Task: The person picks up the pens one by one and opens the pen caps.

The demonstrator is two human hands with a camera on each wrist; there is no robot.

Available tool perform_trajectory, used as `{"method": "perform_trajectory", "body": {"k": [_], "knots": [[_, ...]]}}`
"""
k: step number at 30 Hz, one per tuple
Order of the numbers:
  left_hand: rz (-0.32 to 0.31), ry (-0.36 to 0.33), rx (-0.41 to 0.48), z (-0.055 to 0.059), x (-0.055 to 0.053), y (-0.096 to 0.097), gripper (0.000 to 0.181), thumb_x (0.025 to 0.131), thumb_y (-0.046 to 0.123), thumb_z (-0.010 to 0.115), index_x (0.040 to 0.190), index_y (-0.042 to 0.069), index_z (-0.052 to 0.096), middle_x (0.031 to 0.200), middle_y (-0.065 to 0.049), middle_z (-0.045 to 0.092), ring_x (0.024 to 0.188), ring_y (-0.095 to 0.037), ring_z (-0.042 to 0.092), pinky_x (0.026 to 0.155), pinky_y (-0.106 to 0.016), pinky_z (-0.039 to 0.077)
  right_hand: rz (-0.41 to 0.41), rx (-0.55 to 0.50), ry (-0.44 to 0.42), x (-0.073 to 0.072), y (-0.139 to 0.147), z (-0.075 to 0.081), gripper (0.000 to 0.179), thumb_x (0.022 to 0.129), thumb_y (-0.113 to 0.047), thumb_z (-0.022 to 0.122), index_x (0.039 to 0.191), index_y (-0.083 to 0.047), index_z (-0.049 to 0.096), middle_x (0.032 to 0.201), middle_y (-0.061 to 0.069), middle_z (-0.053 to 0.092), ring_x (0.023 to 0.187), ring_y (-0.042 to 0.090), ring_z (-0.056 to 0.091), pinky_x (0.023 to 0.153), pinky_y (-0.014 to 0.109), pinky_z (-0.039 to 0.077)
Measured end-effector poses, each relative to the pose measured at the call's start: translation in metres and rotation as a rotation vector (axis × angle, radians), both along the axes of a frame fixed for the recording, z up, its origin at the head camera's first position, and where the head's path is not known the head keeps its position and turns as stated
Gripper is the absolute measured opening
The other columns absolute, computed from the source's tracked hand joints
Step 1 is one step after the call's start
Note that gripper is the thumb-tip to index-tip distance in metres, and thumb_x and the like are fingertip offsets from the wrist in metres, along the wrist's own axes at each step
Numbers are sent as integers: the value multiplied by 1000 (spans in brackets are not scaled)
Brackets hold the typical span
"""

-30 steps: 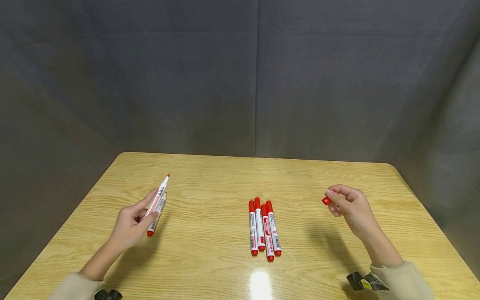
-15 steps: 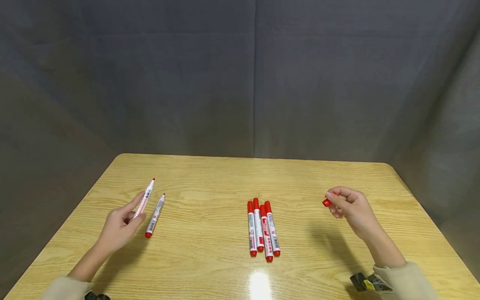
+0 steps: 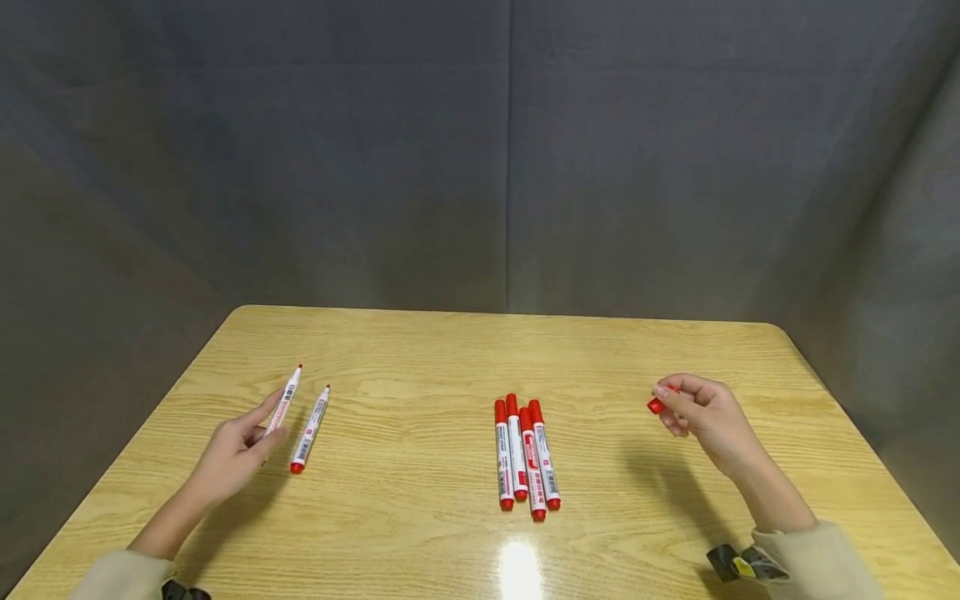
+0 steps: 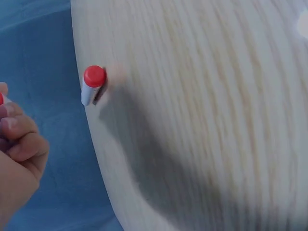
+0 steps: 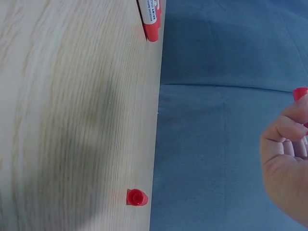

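Observation:
My left hand (image 3: pixel 234 450) grips an uncapped whiteboard marker (image 3: pixel 286 398), white with a red tip, which points up and away. Just right of it, a second uncapped marker (image 3: pixel 310 432) lies on the table; its red end (image 4: pixel 95 76) faces the left wrist camera. On the right side, my right hand (image 3: pixel 708 421) pinches a red marker cap (image 3: pixel 657 405) between thumb and fingers, above the table. Another red cap (image 5: pixel 137 197) rests on the tabletop in the right wrist view; in the head view it cannot be seen.
Several capped red markers (image 3: pixel 528 458) lie side by side near the table's middle. The wood-grain table (image 3: pixel 420 375) has its far edge before a dark grey cloth (image 3: pixel 375 167). Wrist cameras (image 3: pixel 742 565) sit at the sleeves.
My left hand has moved left with its marker, away from the marker lying on the table, which now shows whole. The right hand has hardly moved.

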State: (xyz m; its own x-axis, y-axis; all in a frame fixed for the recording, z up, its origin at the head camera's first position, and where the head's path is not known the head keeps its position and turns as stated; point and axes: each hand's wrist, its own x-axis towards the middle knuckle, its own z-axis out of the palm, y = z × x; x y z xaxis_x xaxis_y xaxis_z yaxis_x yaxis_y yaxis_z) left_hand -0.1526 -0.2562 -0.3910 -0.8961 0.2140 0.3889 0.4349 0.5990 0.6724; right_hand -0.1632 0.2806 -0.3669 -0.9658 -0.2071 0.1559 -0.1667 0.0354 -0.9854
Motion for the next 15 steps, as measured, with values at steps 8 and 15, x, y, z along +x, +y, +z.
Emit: {"method": "perform_trajectory", "body": {"k": [8,15], "knots": [[-45,-157,-91,-27,-14,-16,54,90,7,55,136,-11,31,46,8,31,38,1,20,36,-21,25,0,-8,-5,1,1,-1,16,93,-7,51,84,-10,63,68,-3,60,53,6,46,46,22,38],[-57,-248,-132,-33,-19,-23,59,93,15,52,139,-10,25,45,5,33,36,-2,22,36,-22,27,-1,-16,-14,3,2,-3,15,93,-7,51,84,-10,63,69,-3,61,54,5,47,46,23,38]]}}
